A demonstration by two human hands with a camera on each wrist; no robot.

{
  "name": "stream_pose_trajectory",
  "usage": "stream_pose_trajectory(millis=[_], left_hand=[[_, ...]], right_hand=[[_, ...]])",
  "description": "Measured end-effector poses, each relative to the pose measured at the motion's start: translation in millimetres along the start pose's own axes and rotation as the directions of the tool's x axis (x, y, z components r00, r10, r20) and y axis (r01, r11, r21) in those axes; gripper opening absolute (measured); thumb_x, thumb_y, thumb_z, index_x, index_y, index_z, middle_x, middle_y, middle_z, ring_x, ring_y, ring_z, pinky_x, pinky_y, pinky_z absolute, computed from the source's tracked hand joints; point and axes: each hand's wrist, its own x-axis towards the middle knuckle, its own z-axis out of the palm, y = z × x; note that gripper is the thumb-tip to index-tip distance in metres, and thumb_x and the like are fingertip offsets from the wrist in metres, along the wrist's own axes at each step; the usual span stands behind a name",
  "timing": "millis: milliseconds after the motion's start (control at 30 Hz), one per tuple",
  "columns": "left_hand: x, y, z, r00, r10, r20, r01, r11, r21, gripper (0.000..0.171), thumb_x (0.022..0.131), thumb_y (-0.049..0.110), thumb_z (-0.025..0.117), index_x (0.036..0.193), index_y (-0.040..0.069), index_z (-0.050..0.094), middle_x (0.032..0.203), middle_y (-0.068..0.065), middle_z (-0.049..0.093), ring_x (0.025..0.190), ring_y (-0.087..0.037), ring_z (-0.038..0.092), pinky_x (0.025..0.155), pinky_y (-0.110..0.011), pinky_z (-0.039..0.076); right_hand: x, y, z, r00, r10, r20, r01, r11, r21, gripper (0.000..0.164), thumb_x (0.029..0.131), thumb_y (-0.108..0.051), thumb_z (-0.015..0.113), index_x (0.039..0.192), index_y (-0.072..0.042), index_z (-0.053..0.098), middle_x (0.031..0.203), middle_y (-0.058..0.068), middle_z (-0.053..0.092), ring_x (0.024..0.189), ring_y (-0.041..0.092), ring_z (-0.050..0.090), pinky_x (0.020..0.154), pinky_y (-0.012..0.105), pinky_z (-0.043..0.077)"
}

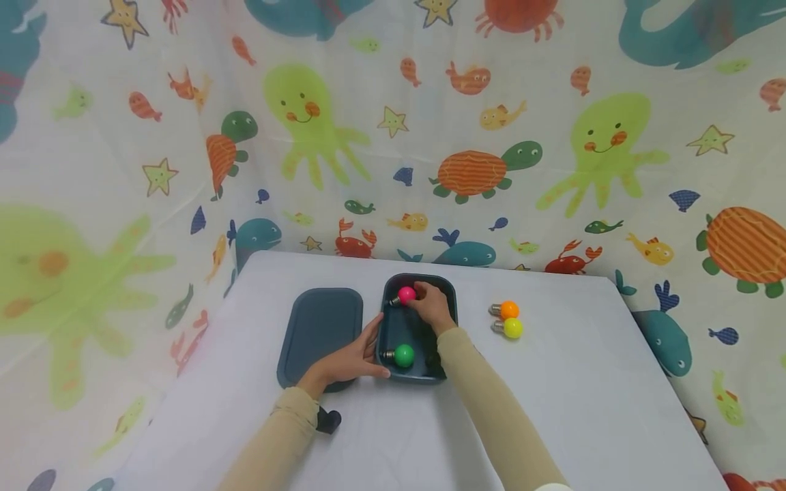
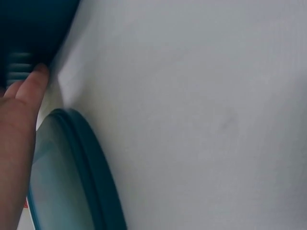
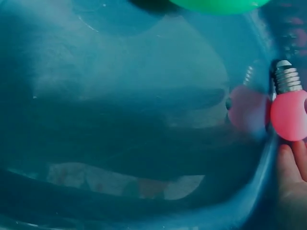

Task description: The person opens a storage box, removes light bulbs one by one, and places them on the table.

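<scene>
Sea-animal backdrop (image 1: 399,150), then white table (image 1: 571,395), both fully laid out only in head view. Tray (image 1: 402,324) mid-table, lid (image 1: 325,327) at its 9 o'clock; left wrist adds lid's thick rim edge, head shows it flat. Left hand (image 1: 346,358) spread, fingers extended, thumb apart, touching tray wall at 8 o'clock, not clenched. Right hand (image 1: 432,305) reaches in from 4 o'clock, grasping pink bulb (image 1: 406,295) between fingertips. Pink bulb at tray's 11 o'clock; resting or lifted, can't tell. Its reflection shows only in right wrist. Green bulb (image 1: 404,355) in tray at 7, cropped in right wrist. Orange bulb (image 1: 510,310), yellow bulb (image 1: 513,329): head only, tray's 3 o'clock.
</scene>
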Motion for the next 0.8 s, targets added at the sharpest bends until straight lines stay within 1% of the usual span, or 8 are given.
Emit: stream_pose_trajectory(millis=[67,133,267,500,800], left_hand=[[-0.5,0.2,0.4,1.000,-0.004,0.004,0.004,1.000,-0.003,0.116,0.084,0.023,0.079,0.156,0.031,-0.012,0.164,-0.005,-0.004,0.149,-0.025,0.011,0.116,-0.045,0.025],[-0.8,0.5,0.9,1.000,0.001,0.010,-0.001,1.000,-0.013,0.115,0.084,0.022,0.079,0.156,0.029,-0.012,0.164,-0.007,-0.004,0.149,-0.027,0.012,0.115,-0.046,0.025],[-1.3,2.1,1.0,1.000,0.000,0.021,0.001,1.000,-0.026,0.116,0.085,0.021,0.078,0.156,0.027,-0.013,0.164,-0.007,-0.004,0.149,-0.027,0.013,0.116,-0.045,0.025],[-4.5,4.9,2.1,1.000,-0.007,0.010,0.007,1.000,-0.005,0.116,0.084,0.024,0.079,0.156,0.028,-0.012,0.164,-0.007,-0.003,0.149,-0.026,0.012,0.116,-0.046,0.023],[-9.3,6.0,4.1,1.000,0.002,0.025,-0.001,1.000,-0.020,0.118,0.083,0.024,0.080,0.156,0.026,-0.013,0.164,-0.007,-0.004,0.149,-0.026,0.012,0.116,-0.045,0.022]], right_hand=[[-0.7,0.9,1.5,1.000,-0.006,-0.004,0.006,1.000,-0.004,0.054,0.091,-0.015,0.071,0.139,-0.001,0.052,0.136,0.018,0.057,0.123,0.033,0.055,0.105,0.045,0.043],[-1.5,1.3,2.7,1.000,-0.013,-0.007,0.012,1.000,-0.008,0.053,0.091,-0.014,0.071,0.139,0.000,0.052,0.135,0.019,0.057,0.122,0.033,0.055,0.105,0.045,0.044],[-3.1,0.2,4.1,1.000,-0.017,-0.015,0.017,1.000,-0.010,0.052,0.091,-0.013,0.070,0.138,0.000,0.053,0.134,0.020,0.058,0.120,0.033,0.056,0.104,0.045,0.044],[-7.1,-2.8,4.3,0.999,-0.007,-0.039,0.007,1.000,0.002,0.048,0.091,-0.013,0.071,0.134,0.000,0.055,0.131,0.020,0.059,0.117,0.033,0.057,0.104,0.045,0.045],[-13.1,-0.2,7.0,1.000,0.008,-0.008,-0.008,1.000,-0.017,0.048,0.092,-0.016,0.069,0.136,-0.002,0.055,0.134,0.019,0.057,0.119,0.034,0.056,0.104,0.047,0.045]])
